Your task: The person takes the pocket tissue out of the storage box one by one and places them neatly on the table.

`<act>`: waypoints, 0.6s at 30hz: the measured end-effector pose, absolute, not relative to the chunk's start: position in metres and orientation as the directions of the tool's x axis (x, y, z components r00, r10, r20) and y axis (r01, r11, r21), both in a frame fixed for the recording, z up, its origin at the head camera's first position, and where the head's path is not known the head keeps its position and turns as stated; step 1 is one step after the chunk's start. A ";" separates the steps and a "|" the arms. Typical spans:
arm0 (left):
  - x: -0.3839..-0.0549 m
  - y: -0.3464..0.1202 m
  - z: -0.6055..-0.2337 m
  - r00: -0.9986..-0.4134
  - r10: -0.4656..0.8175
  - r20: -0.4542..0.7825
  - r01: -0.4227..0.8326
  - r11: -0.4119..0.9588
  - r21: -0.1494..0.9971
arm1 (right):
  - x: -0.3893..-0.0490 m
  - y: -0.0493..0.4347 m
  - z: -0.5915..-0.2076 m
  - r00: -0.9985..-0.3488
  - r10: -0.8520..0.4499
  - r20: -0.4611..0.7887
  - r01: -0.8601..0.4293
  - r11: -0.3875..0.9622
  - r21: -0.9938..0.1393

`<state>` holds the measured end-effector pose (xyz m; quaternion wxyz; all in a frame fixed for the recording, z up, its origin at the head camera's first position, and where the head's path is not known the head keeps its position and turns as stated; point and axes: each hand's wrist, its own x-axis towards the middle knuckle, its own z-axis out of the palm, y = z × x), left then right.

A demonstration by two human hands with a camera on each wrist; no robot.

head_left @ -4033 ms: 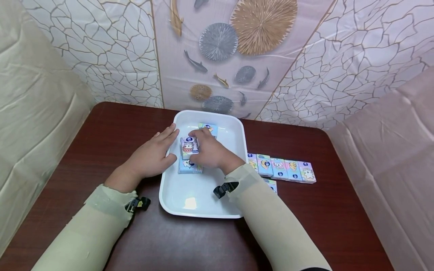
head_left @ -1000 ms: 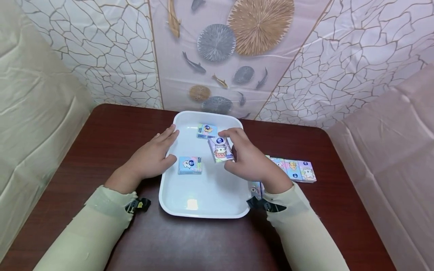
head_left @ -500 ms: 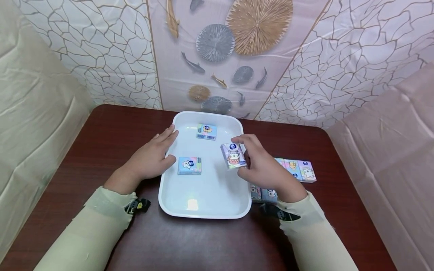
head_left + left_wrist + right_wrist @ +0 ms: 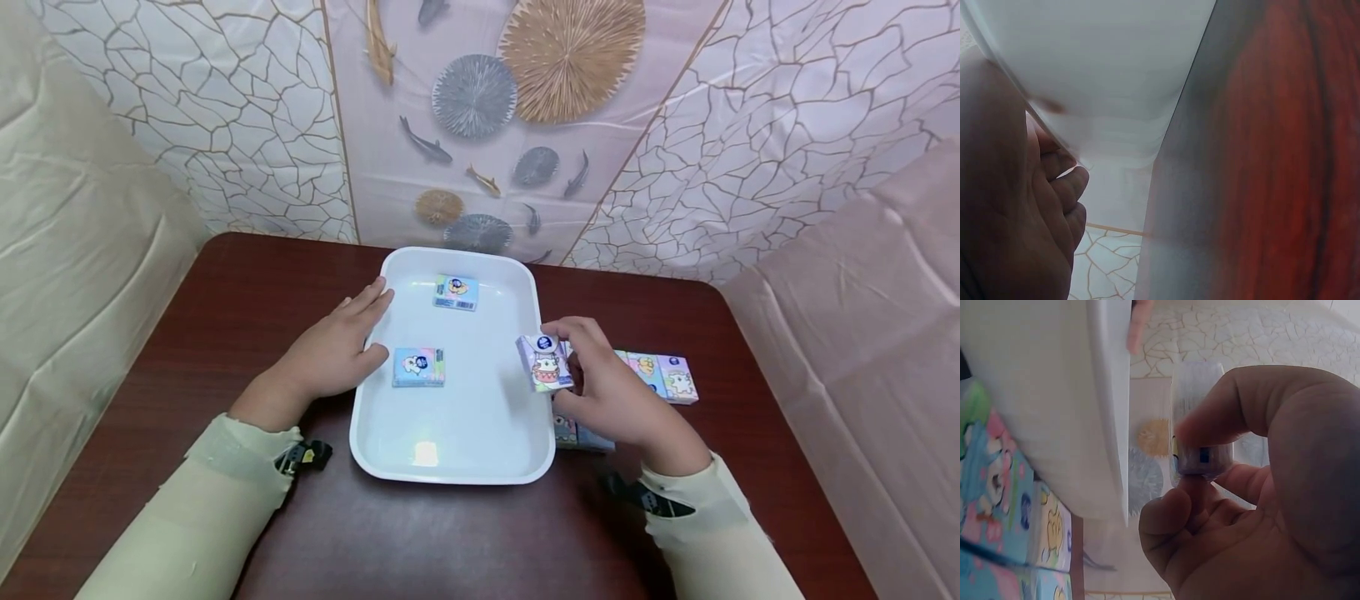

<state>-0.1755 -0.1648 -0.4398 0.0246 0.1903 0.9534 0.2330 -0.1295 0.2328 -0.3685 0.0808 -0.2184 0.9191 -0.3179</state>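
Observation:
My right hand (image 4: 611, 392) pinches a purple pocket tissue pack (image 4: 546, 364) with a cartoon print, held over the right rim of the white tray (image 4: 465, 433). In the right wrist view, thumb and fingers grip this tissue pack (image 4: 1197, 394) from opposite sides, beside the tray wall (image 4: 1100, 412). My left hand (image 4: 330, 346) rests against the tray's left rim, fingers extended and holding nothing. Inside the tray lie two blue tissue packs, one toward the back (image 4: 456, 292) and one left of the middle (image 4: 418, 367).
More tissue packs (image 4: 678, 381) lie in a row on the dark wooden table (image 4: 405, 542), right of the tray. Others (image 4: 596, 442) sit nearer, partly hidden by my right hand. Patterned cloth (image 4: 262, 125) hangs behind the table.
My right hand has lifted the purple tissue pack from beside the blue ones in the tray and carried it rightward to the tray's right rim. The left hand has stayed put.

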 end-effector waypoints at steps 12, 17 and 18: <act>-0.175 -0.165 -0.439 -0.927 0.372 0.046 0.350 0.813 0.466 | -0.112 0.262 -0.377 -0.917 -0.399 -0.019 -0.315 0.751 -0.580; -0.175 -0.164 -0.439 -0.928 0.371 0.036 0.343 0.812 0.472 | -0.105 0.275 -0.381 -0.929 -0.368 -0.027 -0.288 0.769 -0.570; -0.175 -0.164 -0.439 -0.929 0.369 0.033 0.340 0.813 0.472 | -0.103 0.278 -0.382 -0.932 -0.360 -0.031 -0.280 0.774 -0.567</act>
